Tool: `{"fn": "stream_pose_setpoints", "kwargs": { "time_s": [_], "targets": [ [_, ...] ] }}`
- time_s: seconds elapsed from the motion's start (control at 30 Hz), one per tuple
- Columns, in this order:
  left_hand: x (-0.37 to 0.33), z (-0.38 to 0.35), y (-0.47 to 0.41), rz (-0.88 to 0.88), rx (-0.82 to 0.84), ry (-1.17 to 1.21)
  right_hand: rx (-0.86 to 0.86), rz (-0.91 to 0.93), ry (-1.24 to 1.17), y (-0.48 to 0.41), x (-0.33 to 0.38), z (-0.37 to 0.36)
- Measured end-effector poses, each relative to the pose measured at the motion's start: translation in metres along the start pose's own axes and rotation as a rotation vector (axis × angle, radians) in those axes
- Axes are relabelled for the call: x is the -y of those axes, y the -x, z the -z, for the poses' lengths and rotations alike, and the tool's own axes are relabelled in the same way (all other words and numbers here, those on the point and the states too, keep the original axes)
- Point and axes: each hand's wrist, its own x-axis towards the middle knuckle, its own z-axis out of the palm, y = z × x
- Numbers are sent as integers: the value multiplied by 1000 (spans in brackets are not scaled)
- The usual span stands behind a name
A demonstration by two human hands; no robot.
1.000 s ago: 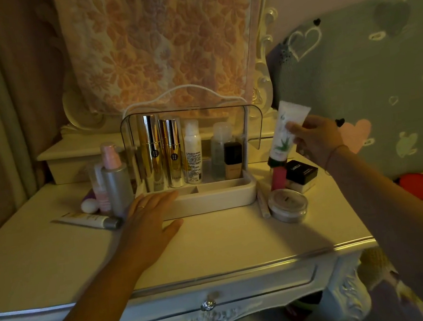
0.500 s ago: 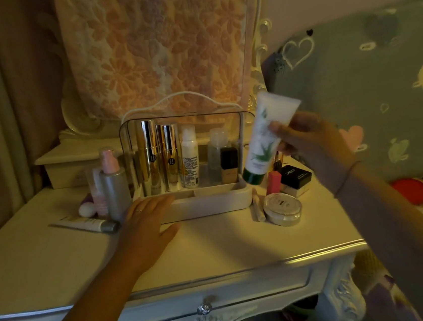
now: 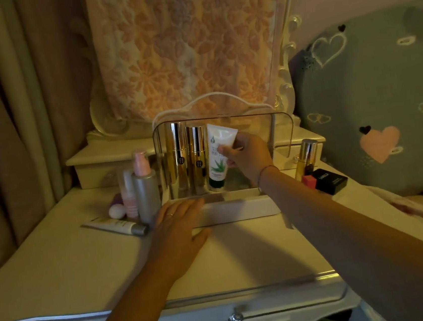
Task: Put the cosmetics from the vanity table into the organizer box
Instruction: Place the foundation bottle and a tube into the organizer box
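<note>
The white organizer box (image 3: pixel 237 209) with a clear raised lid stands at the middle back of the vanity table (image 3: pixel 60 278). Two gold bottles (image 3: pixel 178 158) stand in its left side. My right hand (image 3: pixel 248 153) reaches inside the box and grips a white tube with a green leaf print (image 3: pixel 218 157), cap down, next to the gold bottles. My left hand (image 3: pixel 179 224) lies flat on the table, fingers against the box's front left corner. Other bottles in the box are hidden behind my right hand.
Left of the box stand a silver bottle with a pink pump (image 3: pixel 145 186), a small pink bottle (image 3: pixel 129 196), a white sponge (image 3: pixel 117 211) and a lying tube (image 3: pixel 115 224). At the right are a gold bottle (image 3: pixel 307 157) and a black box (image 3: pixel 330 180). A bed borders the right.
My right hand has carried the white tube leftward from the table's right side into the organizer box. My left hand has stayed at the box's front corner.
</note>
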Motion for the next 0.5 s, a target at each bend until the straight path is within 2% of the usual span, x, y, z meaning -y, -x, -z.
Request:
{"fn": "stream_pose_setpoints", "kwargs": {
  "time_s": [0.5],
  "targets": [
    [4, -2, -1, -8, -2, -9, 119, -119, 248, -10, -34, -13]
  ]
}}
